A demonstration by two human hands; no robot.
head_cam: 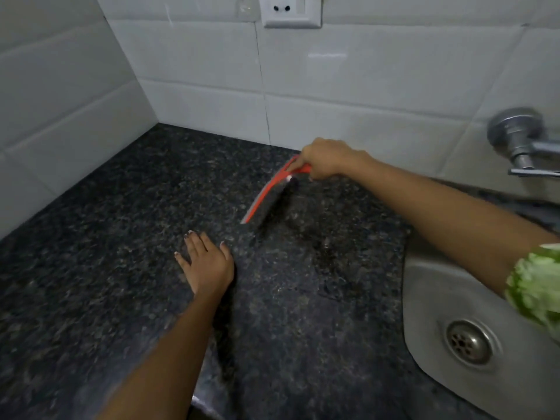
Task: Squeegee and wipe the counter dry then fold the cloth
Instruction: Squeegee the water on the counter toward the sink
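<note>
My right hand (325,157) grips the handle of an orange squeegee (266,192) near the back wall. Its blade lies slanted on the dark speckled granite counter (106,237), running from the hand down toward the left. My left hand (206,262) rests flat on the counter with straight, spread fingers, a short way in front of the blade's lower end. No cloth is in view.
A steel sink (430,286) with a round drain (468,342) is set into the counter at the right. A metal tap (521,140) sticks out of the white tiled wall (348,86) above it. A wall socket (291,10) sits at the top.
</note>
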